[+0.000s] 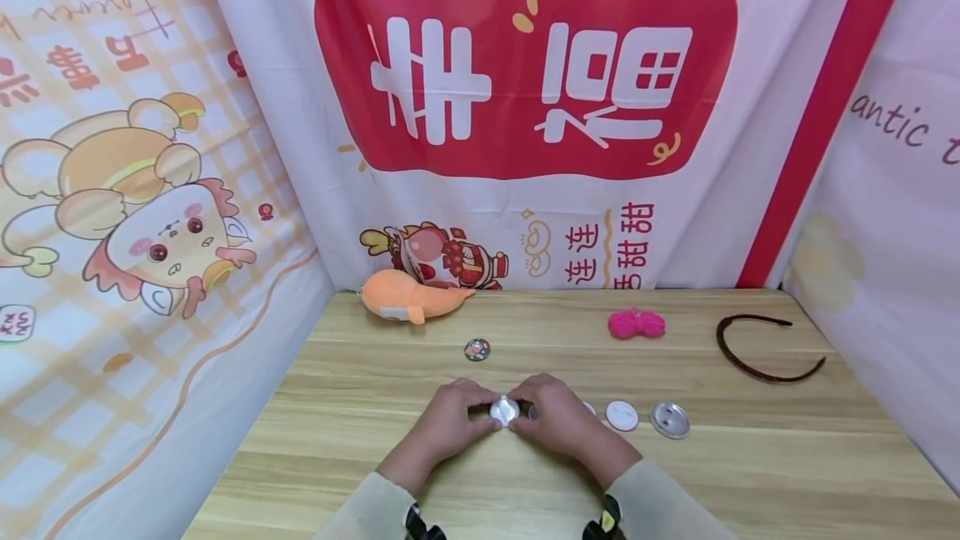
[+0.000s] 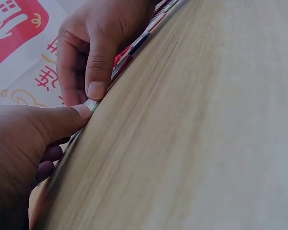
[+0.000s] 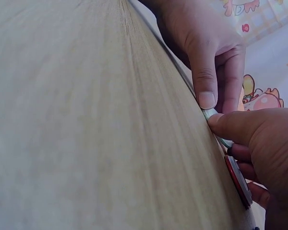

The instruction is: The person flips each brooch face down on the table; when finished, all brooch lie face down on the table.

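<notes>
A small round button badge [image 1: 504, 412], silvery on its upper side, lies on the wooden table between the two hands. My left hand [image 1: 450, 422] holds its left edge with thumb and forefinger. From the other side my right hand [image 1: 557, 417] pinches the right edge. Seen from the left wrist, both thumbs meet at the near rim of the badge [image 2: 92, 104], low over the tabletop. Beside the right hand's curled fingers, the right wrist view shows a red-edged badge [image 3: 237, 179]. The held badge's underside is hidden.
To the right lie a white badge [image 1: 622, 415] and a silver-backed badge [image 1: 670, 420]; another is partly covered by the right hand. Farther back are a patterned badge [image 1: 477, 349], an orange plush toy [image 1: 412, 297], a pink bow-like item [image 1: 636, 323] and a dark headband [image 1: 731, 357]. Printed cloths hang around the table.
</notes>
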